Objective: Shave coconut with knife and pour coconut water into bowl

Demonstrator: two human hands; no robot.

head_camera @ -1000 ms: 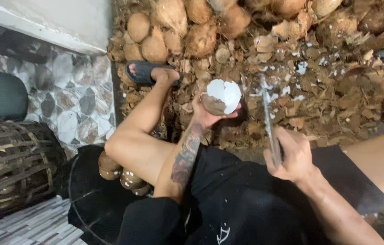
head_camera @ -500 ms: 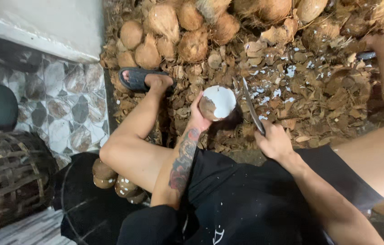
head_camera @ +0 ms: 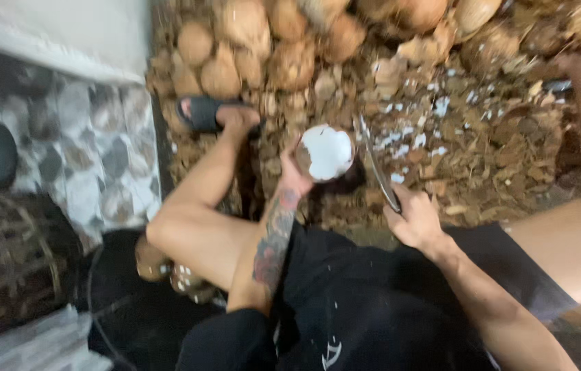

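Gripping a white peeled coconut (head_camera: 326, 152), the left hand (head_camera: 295, 175) cups it; just beside, the right hand (head_camera: 414, 220) clenches a knife (head_camera: 376, 168) above scattered husk chips (head_camera: 483, 158).

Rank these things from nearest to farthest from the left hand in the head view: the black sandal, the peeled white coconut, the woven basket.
1. The peeled white coconut: held in the left hand.
2. The black sandal: up and left, on the foot.
3. The woven basket: far left, lower edge.
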